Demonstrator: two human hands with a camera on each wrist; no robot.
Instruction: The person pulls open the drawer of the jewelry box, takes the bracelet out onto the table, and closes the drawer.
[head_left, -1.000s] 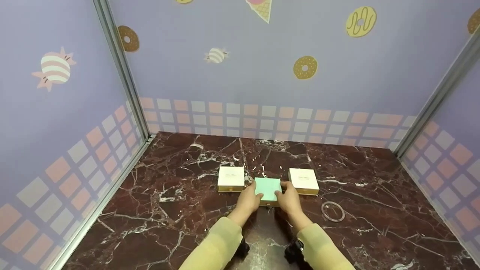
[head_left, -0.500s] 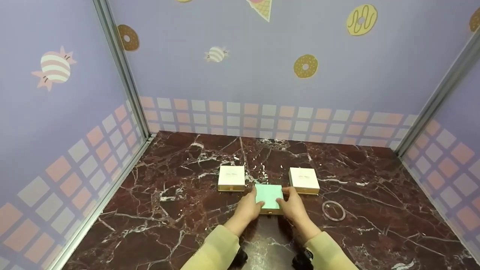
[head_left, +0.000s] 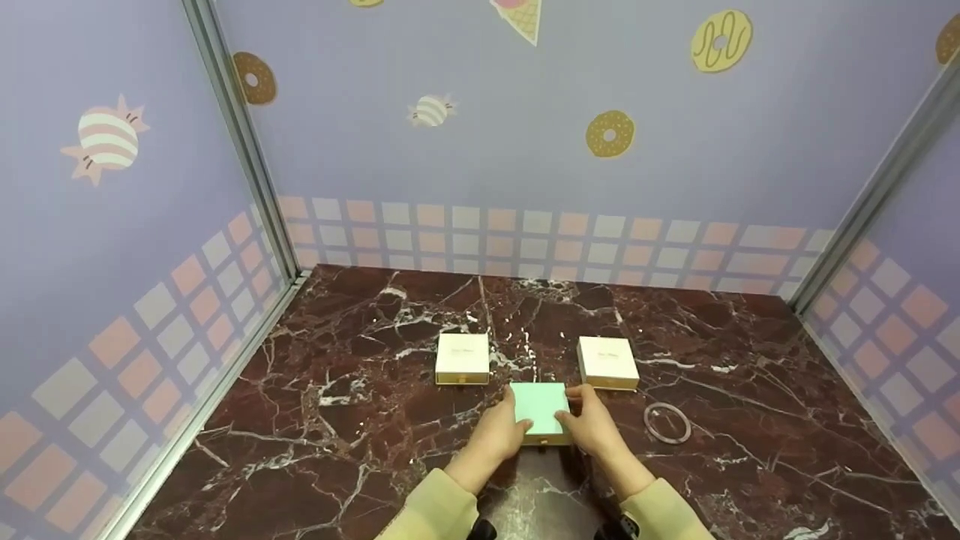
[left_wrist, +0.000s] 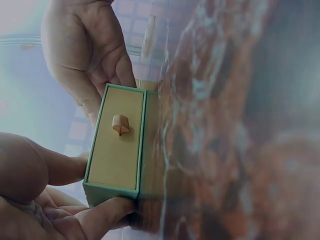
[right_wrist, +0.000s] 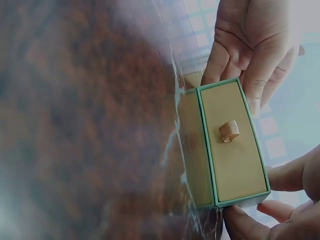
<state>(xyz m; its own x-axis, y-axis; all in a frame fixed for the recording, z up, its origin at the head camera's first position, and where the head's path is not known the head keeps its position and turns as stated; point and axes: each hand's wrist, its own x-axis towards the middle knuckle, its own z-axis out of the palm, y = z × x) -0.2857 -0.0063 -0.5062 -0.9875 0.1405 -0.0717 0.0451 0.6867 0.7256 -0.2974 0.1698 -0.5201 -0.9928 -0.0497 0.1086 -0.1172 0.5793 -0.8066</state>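
A mint-green drawer box (head_left: 540,406) lies on the dark red marble table between both hands. Its tan drawer front (left_wrist: 114,155) carries a small tan pull tab (right_wrist: 229,131) and faces the person; the drawer is closed. My left hand (head_left: 496,429) grips the box's left side, thumb on the top near the front edge. From the right, my right hand (head_left: 592,426) grips the opposite side in the same way, thumb on top. Both wrist views show fingers at the box's sides, low by the tabletop.
Behind the box stand two white boxes with gold fronts, the left white box (head_left: 463,354) and the right white box (head_left: 607,358). A pale ring (head_left: 667,423) lies on the marble table (head_left: 315,450) at the right. Patterned walls (head_left: 480,150) enclose the back and sides.
Both hands have drawn the mint-green box toward the person, out from between the two white boxes. The white boxes and the ring have stayed put.
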